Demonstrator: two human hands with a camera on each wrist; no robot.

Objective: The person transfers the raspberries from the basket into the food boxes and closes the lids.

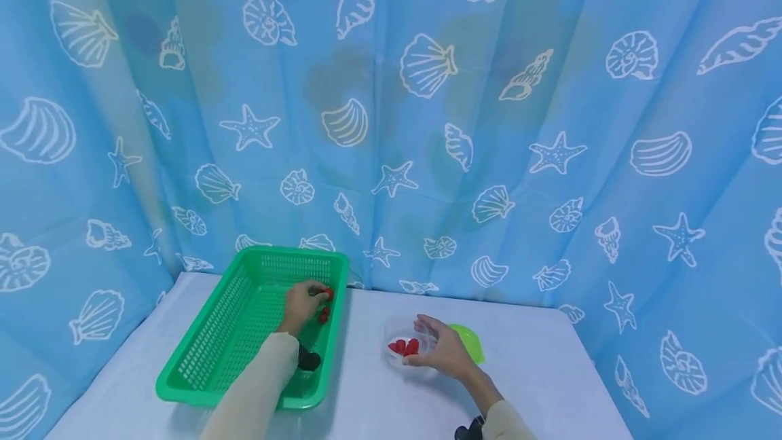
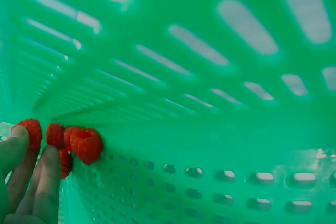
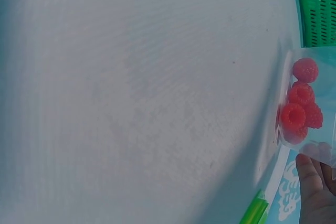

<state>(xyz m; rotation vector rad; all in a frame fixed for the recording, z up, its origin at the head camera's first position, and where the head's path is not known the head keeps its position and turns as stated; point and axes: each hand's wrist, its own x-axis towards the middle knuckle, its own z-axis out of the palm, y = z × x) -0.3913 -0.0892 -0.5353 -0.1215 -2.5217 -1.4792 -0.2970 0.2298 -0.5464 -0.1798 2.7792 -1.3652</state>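
My left hand reaches into the green basket by its right wall. In the left wrist view its thumb and fingers pinch a raspberry, and one fingertip lies right at a second raspberry. More raspberries sit close beside them against the basket. On the table, my right hand grips a clear plastic container from its right side, thumb near and fingers at the far side. Several raspberries lie inside this container, showing through its wall in the right wrist view.
A bright green lid lies on the white-covered table just behind the right hand. The basket stands left of the container. A blue curtain with white seashell prints hangs along the table's back and sides.
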